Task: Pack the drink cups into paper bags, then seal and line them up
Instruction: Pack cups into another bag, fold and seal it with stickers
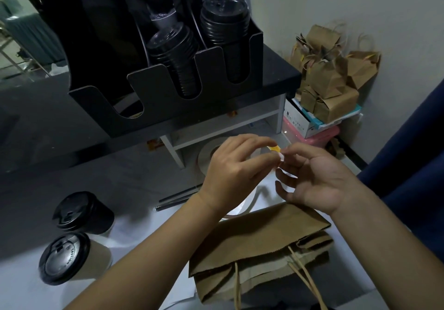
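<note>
A: Where are the hands?

B: Both are raised above the tabletop (26,285). The left hand (230,173) and the right hand (319,185) meet at a small yellow-and-white sticker (276,149). The left thumb and forefinger pinch its yellow end, and the right fingertips pinch its white end. The right palm faces up with the other fingers loosely spread.

A: Which way does the sticker run?

B: Its long axis goes from hand to hand, dipping slightly toward the right.

A: And the paper bag?

B: The paper bag (259,245) lies flat just below the wrists. Its long edge runs left to right and angles away from the person on the right side. Its serrated mouth and twine handles point toward the person.

A: The cups?

B: 2 cups stand at the left, lids up. The black cup (83,213) is farther away, and the pale cup (69,259) is nearer, just beside it.

A: Anything else?

B: A white roll (206,156) sits under the hands and dark straws (177,197) lie near it. Behind them is a black organizer (153,108) holding 2 stacks of lids (224,19). Filled brown bags (334,81) are piled on boxes at the right.
</note>
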